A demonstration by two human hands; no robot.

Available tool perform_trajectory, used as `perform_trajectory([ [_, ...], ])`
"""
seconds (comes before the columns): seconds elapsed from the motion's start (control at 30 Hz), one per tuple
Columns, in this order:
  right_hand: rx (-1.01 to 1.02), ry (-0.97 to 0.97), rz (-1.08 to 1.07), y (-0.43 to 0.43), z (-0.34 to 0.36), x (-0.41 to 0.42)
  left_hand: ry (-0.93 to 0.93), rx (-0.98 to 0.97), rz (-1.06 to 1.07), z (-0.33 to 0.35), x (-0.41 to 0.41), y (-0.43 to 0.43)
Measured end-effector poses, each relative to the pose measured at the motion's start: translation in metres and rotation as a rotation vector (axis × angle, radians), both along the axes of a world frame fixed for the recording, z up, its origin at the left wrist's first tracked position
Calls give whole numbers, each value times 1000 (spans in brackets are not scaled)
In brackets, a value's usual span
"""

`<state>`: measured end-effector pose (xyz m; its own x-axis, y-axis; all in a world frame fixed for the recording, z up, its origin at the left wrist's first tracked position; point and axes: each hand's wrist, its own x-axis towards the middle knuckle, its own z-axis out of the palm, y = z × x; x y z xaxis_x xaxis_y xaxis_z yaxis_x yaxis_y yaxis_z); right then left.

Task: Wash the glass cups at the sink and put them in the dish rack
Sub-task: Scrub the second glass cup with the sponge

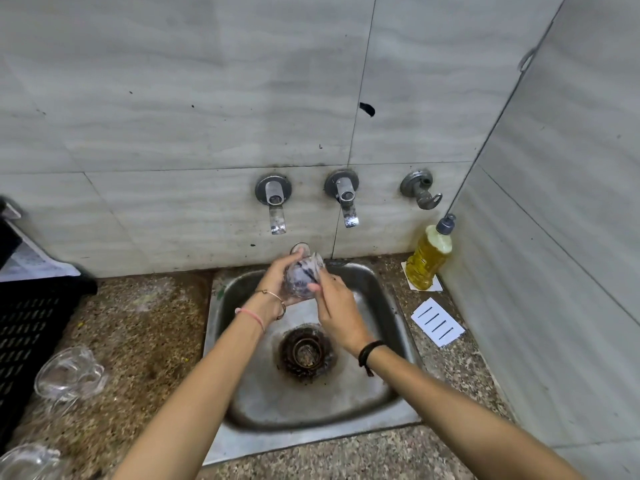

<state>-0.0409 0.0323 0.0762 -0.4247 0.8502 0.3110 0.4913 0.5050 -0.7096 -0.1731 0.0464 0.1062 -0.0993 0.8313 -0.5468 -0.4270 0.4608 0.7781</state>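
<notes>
Count of glass: 3 in view.

1 clear glass cup (302,278) is being held above the far end of the square stainless-steel sink (381,341), tilted, with its mouth toward the wall. The left hand (277,284) is cupping it from the left, fingers curled round its body. The right hand (337,315) is pinching its wall, thumb lying outside and the other fingers going in at the mouth. Something dark is showing through the glass; cannot tell what.

2 other cups are sitting on the speckled brown stone counter (149,341), left of the sink. The upper cup (69,372) is just beside the black slotted plastic dish rack (27,323). The lower cup (27,459) is being cut off by the frame edge.

On the wall, 2 grey metal taps are hanging above the sink: the left tap (275,202) and the right tap (344,199). 1 metal hook fitting (420,188) is sitting to their right.

1 clear bottle of yellow liquid (429,258) is standing in the right corner. 1 white slotted rectangular piece (438,322) is lying near it on the counter.
</notes>
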Motion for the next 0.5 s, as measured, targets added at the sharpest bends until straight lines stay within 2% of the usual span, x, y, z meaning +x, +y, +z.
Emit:
perform_trajectory([
  [0.07, 101, -131, 74, 6, -9, 8, 4, -75, -34, -2, -1, -1],
  [0.13, 50, -40, 20, -3, -8, -2, 98, 12, 55, -11, 1, -3],
  [0.2, -96, 109, -157, -14, 0, -16, 285, 164, 133, -27, 1, -2],
  [0.27, -332, 235, -307, -12, 11, -26, 471, 314, 94, -36, -3, -2],
  [0.33, -508, 298, -355, -8, 21, -29, 523, 380, 32, -36, -7, -1],
  [0.37, -517, 322, -327, -7, 20, -30, 487, 365, -2, -32, -9, 0],
  [0.43, -420, 311, -191, -12, 15, -27, 315, 269, -58, -21, -12, 0],
  [0.5, -97, 161, -17, -14, -2, -15, 190, 107, -142, -7, -15, -4],
])
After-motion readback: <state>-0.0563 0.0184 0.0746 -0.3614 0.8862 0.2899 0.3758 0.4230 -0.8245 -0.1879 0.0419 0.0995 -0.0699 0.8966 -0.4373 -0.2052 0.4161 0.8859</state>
